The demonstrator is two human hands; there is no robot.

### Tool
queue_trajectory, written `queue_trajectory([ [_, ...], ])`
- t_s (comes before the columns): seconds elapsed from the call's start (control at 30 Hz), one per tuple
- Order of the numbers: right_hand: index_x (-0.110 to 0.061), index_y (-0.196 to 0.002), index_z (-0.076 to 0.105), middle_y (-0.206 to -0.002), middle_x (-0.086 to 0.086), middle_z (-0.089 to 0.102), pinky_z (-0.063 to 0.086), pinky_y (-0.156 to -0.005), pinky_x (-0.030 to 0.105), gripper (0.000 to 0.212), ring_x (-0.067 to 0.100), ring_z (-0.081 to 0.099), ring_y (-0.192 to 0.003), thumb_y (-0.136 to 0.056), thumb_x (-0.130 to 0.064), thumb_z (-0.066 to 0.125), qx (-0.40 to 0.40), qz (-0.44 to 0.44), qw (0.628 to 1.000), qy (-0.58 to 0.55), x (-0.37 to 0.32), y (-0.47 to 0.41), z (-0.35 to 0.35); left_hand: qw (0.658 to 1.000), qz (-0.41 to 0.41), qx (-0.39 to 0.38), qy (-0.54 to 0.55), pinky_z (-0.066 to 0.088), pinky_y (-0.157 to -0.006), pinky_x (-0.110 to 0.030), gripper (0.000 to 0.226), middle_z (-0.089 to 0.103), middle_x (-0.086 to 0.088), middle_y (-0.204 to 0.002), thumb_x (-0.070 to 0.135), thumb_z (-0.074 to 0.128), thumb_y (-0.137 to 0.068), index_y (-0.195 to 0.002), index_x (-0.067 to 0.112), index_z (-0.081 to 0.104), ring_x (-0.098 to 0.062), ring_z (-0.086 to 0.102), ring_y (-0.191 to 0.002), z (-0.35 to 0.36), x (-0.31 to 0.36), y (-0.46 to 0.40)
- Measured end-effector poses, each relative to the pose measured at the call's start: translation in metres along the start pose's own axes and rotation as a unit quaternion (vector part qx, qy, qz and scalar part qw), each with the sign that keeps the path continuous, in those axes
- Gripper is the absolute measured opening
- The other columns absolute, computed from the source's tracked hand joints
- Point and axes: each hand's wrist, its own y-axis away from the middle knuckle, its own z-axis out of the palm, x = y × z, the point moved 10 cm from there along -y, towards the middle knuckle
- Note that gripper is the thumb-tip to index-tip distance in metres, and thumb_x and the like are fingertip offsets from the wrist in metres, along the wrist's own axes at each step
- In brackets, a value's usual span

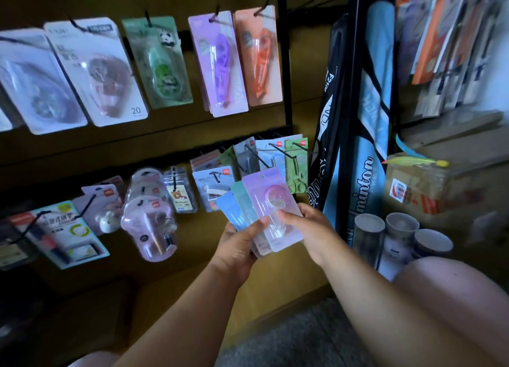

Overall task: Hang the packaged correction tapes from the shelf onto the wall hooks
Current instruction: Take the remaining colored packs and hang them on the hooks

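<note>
Below the hooked wall display, left hand (237, 245) and right hand (305, 223) grip fanned pastel blister-carded correction tapes (264, 201); fingers curled around them, none of these hung yet.

Two bare forearms without sleeves, left grip (239, 245) and right grip (312, 229) ungloved, bare knees

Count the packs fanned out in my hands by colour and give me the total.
Pink pack, at the front, right hand on it: 1
Green pack, behind it: 1
Blue pack, at the back, left hand holding the fan: 1
Total: 3 showing; any hidden behind these cannot be told.
</note>
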Motion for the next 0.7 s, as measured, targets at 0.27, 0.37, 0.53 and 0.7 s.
queue_trajectory([
  [0.27, -0.004, -0.103, 0.069, -0.1, 0.022, 0.071, 0.052, -0.085, 0.05, 0.04, 0.041, 0.068, -0.093, -0.072, -0.026, 0.079, 0.012, -0.033, 0.997, -0.065, -0.037, 0.003, 0.0, 0.999, 0.026, -0.014, 0.037, 0.051, -0.092, -0.056, 0.046, 0.07, -0.015, -0.12, 0.016, 0.069, -0.081, -0.126, 0.014, 0.062, -0.033, 0.07, -0.101, 0.02, 0.041, 0.008],
  [0.37, -0.006, -0.104, 0.069, -0.099, 0.016, 0.073, 0.054, -0.08, 0.039, 0.04, 0.033, 0.07, -0.093, -0.071, -0.027, 0.078, 0.014, -0.044, 0.996, -0.076, -0.053, 0.002, -0.004, 0.999, 0.035, -0.007, 0.029, 0.053, -0.087, -0.051, 0.034, 0.076, -0.009, -0.102, 0.014, 0.07, -0.079, -0.113, 0.017, 0.065, -0.028, 0.074, -0.087, 0.027, 0.057, 0.006],
  [0.53, -0.007, -0.103, 0.069, -0.101, 0.017, 0.072, 0.051, -0.089, 0.043, 0.037, 0.03, 0.069, -0.092, -0.071, -0.026, 0.073, 0.02, -0.069, 0.992, -0.1, -0.086, 0.002, -0.021, 0.998, 0.047, 0.001, 0.028, 0.055, -0.07, -0.038, 0.018, 0.077, -0.001, -0.081, 0.007, 0.066, -0.088, -0.096, 0.023, 0.06, -0.02, 0.073, -0.069, 0.048, 0.083, -0.006],
  [0.7, -0.003, -0.103, 0.069, -0.103, 0.02, 0.071, 0.046, -0.097, 0.049, 0.039, 0.031, 0.066, -0.095, -0.07, -0.023, 0.072, 0.046, -0.111, 0.987, -0.106, -0.128, -0.01, -0.047, 0.998, 0.062, -0.002, 0.03, 0.06, -0.062, -0.039, 0.028, 0.077, -0.004, -0.086, 0.006, 0.068, -0.086, -0.11, 0.017, 0.059, -0.022, 0.074, -0.071, 0.07, 0.112, -0.02],
])
